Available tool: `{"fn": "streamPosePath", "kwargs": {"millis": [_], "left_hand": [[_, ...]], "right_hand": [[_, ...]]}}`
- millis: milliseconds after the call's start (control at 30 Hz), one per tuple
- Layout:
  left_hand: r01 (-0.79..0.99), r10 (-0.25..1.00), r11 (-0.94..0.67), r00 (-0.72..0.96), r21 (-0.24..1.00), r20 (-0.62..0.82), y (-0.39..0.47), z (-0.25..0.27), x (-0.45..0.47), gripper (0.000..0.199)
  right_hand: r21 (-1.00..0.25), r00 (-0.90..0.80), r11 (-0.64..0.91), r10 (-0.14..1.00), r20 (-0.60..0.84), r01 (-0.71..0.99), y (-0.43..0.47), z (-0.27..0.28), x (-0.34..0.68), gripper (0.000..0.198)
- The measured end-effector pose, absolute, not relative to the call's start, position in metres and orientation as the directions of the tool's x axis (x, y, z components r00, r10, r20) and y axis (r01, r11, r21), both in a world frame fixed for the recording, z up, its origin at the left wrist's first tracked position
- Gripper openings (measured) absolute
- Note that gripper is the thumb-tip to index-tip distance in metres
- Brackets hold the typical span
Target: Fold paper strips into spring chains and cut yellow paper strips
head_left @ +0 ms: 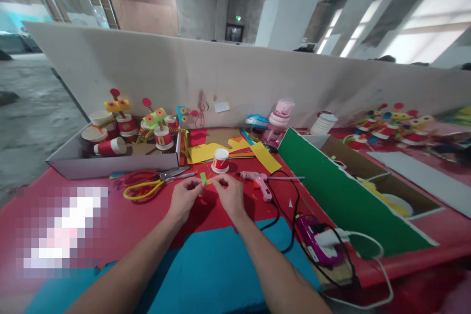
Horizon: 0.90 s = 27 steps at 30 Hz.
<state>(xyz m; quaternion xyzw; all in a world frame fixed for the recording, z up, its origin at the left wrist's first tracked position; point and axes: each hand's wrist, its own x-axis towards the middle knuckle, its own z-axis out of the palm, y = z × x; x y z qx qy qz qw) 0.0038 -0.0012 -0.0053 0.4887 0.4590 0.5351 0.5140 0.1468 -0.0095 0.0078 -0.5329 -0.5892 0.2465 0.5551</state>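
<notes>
My left hand (pixel 186 196) pinches a small green paper strip (pixel 203 177) between thumb and fingers. Close beside it, my right hand (pixel 231 195) is closed at the fingertips on a small yellow paper strip (pixel 212 181). Whether the two strips touch is too small to tell. Just beyond the hands, a red and white paper cup (pixel 221 161) stands upside down. A pink glue gun (pixel 260 181) with a lit red light lies to the right of my right hand. Yellow-handled scissors (pixel 145 190) rest to the left.
At the left, a box (pixel 117 167) holds paper-cup figures. Yellow paper sheets (pixel 200 153) lie behind the cup. A green-sided box (pixel 331 196) stands at the right. Near it, a purple power strip (pixel 318 240) has cables across the table. Blue cloth (pixel 221 265) covers the front edge.
</notes>
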Motion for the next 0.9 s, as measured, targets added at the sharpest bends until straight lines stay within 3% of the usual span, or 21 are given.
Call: {"fn": "streamPosePath", "kwargs": {"millis": [100,200,333,433,700,900], "left_hand": [[-0.173,1.0,-0.027,0.005,0.985,0.029,0.003,-0.008,0.001,0.023],[-0.298,0.999,0.032,0.018,0.954,-0.028,0.004,-0.01,0.0,0.024],[-0.394,0.993,0.105,0.09,0.913,-0.075,0.002,-0.007,0.002,0.025],[-0.406,0.989,0.133,0.117,0.904,-0.093,0.001,-0.006,0.003,0.026],[-0.359,0.991,0.127,0.096,0.925,-0.098,0.0,-0.005,0.004,0.026],[-0.351,0.992,0.116,0.092,0.929,-0.089,-0.001,-0.005,0.005,0.025]], "right_hand": [[-0.921,0.291,0.285,0.887,0.358,0.266,-0.004,0.006,0.155,0.024],[-0.974,0.358,0.218,0.906,0.226,0.062,0.002,-0.001,0.158,0.026],[-0.977,0.131,0.057,0.991,0.03,-0.208,0.003,-0.012,0.146,0.024],[-0.939,0.006,-0.013,1.0,-0.016,-0.342,0.002,-0.018,0.136,0.024],[-0.879,-0.057,-0.072,0.997,-0.051,-0.471,0.0,-0.019,0.132,0.027],[-0.897,-0.034,-0.089,0.996,-0.082,-0.434,-0.002,-0.016,0.132,0.03]]}}
